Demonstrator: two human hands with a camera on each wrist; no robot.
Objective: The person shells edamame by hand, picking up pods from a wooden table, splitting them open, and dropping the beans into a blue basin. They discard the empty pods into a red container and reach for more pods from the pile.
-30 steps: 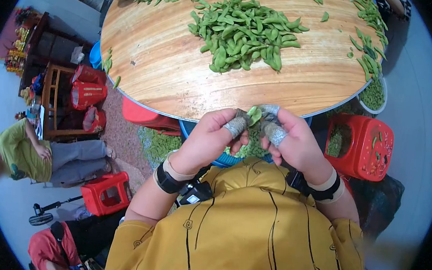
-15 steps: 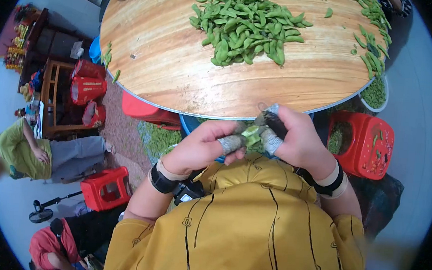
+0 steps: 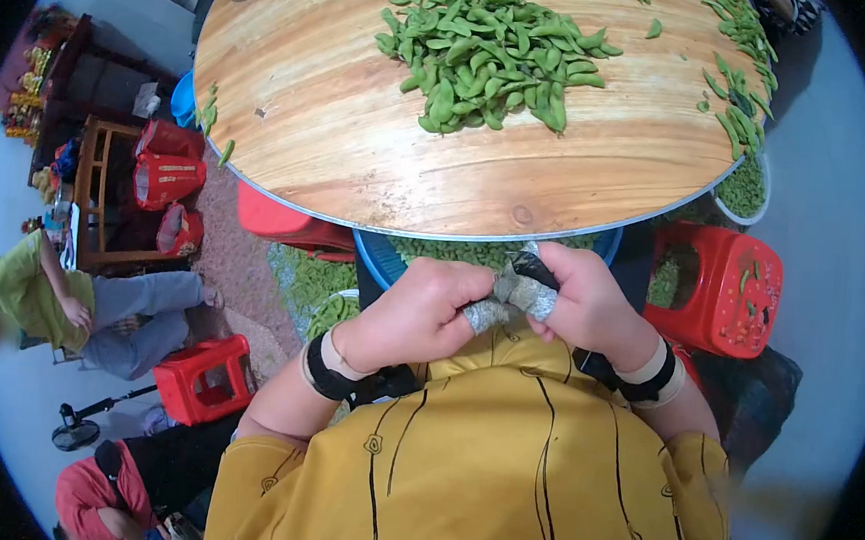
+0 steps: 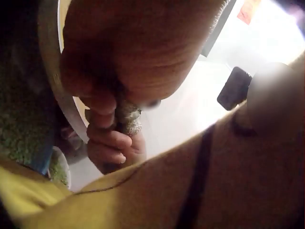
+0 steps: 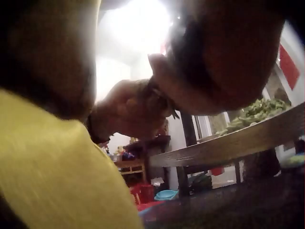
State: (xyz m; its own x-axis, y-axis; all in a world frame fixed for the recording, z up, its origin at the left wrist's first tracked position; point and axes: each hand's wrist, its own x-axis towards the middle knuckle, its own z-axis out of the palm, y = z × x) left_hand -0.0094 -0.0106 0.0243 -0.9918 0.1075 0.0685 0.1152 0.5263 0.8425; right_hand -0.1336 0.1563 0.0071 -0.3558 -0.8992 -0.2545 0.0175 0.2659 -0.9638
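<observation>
Above the lap, close to the table's near edge, my left hand (image 3: 415,309) and right hand (image 3: 591,296) meet, fingers curled and wrapped thumbs touching. Grey tape covers the thumbs and some fingertips. Between them they pinch a green soybean pod, mostly hidden by the fingers now; a thin pointed tip (image 5: 174,113) shows below the fingers in the right wrist view. Beneath the hands, partly under the table, sits a blue basin (image 3: 381,263) with shelled green beans (image 3: 464,252). A heap of soybean pods (image 3: 497,59) lies on the round wooden table (image 3: 310,151).
More pods (image 3: 743,131) lie along the table's right edge, above a white tub (image 3: 766,193) of beans. Red stools stand at the right (image 3: 740,317) and left (image 3: 276,217). A person in a green top (image 3: 41,278) sits far left, near another red stool (image 3: 194,384).
Both hands have drawn lower and closer together, and the left has turned its back upward. The green pod, visible and splitting between the thumbs before, is now covered by the fingers.
</observation>
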